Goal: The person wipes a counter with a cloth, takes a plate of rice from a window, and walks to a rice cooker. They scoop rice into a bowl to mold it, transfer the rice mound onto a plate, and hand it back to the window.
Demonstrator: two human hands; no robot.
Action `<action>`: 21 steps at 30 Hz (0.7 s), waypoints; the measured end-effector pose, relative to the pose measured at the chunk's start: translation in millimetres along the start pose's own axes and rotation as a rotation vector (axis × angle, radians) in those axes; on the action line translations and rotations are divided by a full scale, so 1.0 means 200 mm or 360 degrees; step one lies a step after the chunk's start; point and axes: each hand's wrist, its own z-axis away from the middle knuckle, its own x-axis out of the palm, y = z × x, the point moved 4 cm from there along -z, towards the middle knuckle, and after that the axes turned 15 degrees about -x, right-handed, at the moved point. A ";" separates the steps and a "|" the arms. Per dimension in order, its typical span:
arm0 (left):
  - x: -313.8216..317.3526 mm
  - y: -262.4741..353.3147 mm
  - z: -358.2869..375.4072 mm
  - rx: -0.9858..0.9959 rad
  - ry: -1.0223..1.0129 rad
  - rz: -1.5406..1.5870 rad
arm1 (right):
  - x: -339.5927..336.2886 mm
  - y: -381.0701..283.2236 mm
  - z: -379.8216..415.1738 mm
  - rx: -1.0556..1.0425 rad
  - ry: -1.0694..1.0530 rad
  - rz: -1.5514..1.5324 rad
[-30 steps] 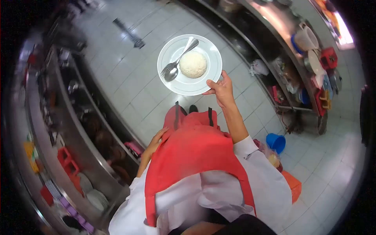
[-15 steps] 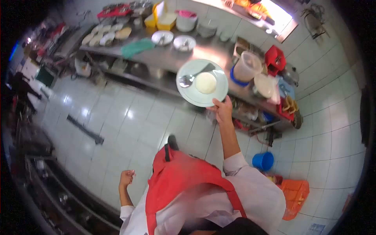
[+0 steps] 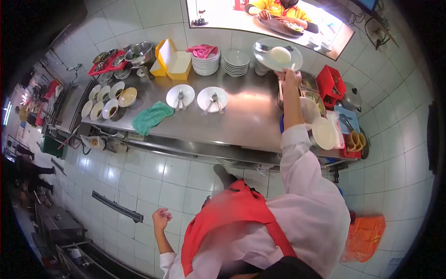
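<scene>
My right hand (image 3: 290, 76) grips the near edge of a white plate (image 3: 263, 58), raised over the back of the steel counter (image 3: 241, 116) just below the serving window. A round white mound (image 3: 280, 55) sits on the plate, with cutlery (image 3: 264, 47) beside it. My left hand (image 3: 161, 217) hangs low over the floor, fingers loosely curled and apart, holding nothing. Two white plates (image 3: 180, 96) (image 3: 212, 99) with forks and spoons lie on the counter near a green cloth (image 3: 152, 117).
Bowl stacks (image 3: 206, 63), a yellow box (image 3: 179, 65), small sauce bowls (image 3: 110, 108) and a red holder (image 3: 331, 86) stand along the counter. Beyond the serving window (image 3: 223, 16), a person's hands (image 3: 265, 15) are near a dark plate (image 3: 278, 27). An orange crate (image 3: 364, 237) is at lower right.
My right hand has carried the plate forward and up, from the counter's front edge to its back by the window. My body is closer to the counter, and the window's person now shows.
</scene>
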 end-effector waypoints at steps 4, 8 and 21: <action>-0.04 -0.15 -0.12 -0.0010 0.0015 0.0328 | 0.19 0.44 -0.51 -0.0277 0.0076 0.0170; -0.09 -0.91 -0.38 0.0168 0.0192 -0.1202 | 0.43 0.62 -0.80 -0.0277 0.0198 0.0137; 0.24 -0.01 -0.69 -0.0695 0.0350 0.0221 | 0.65 1.08 -1.53 -0.0160 0.0253 0.0309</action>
